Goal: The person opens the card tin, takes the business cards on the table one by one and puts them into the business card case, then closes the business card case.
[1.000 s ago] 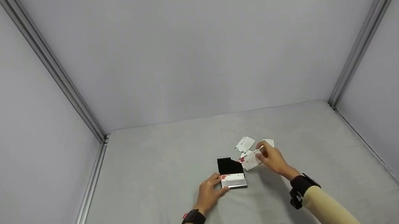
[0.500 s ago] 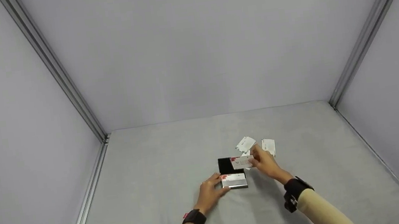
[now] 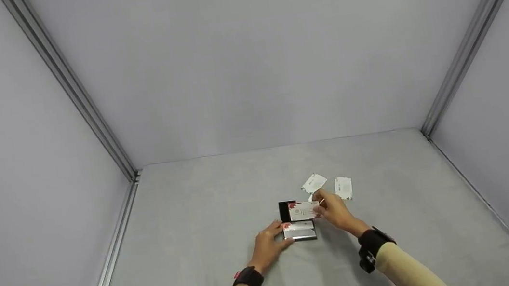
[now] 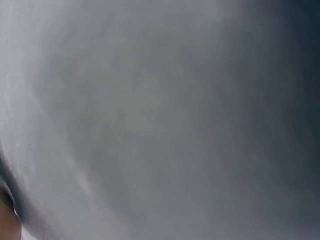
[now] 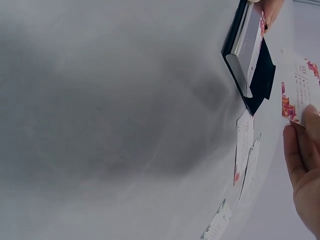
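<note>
You will find no wording that can be read here. The white card with the red and pink pattern (image 3: 303, 211), pinched in your right hand (image 3: 336, 211), carries fine lines of print, too small and blurred to make out. The white cards lying on the grey table (image 3: 343, 187) show faint marks, also unreadable.

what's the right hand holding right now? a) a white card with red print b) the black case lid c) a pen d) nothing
a: the right hand pinches a white card with red print just above the open card case, while the left hand steadies the case's near left side.
</note>
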